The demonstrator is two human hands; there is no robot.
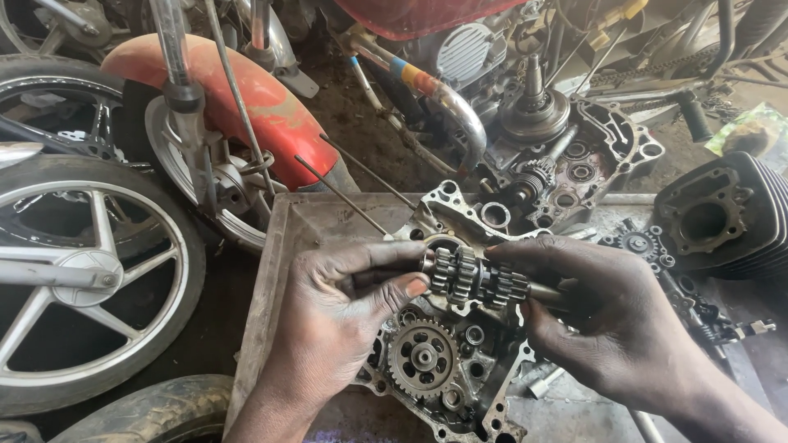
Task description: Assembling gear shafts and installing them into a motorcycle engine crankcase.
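While each hand (left (349,299), right (595,316)) grips the gear shaft (480,280), the crankcase half (447,361) fills the tray (275,271).

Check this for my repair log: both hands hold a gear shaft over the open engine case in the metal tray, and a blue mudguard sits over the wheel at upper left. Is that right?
Not quite: the mudguard is red, not blue, as the head view shows. The rest holds: the left hand and right hand hold the gear shaft over the open engine case in the metal tray.
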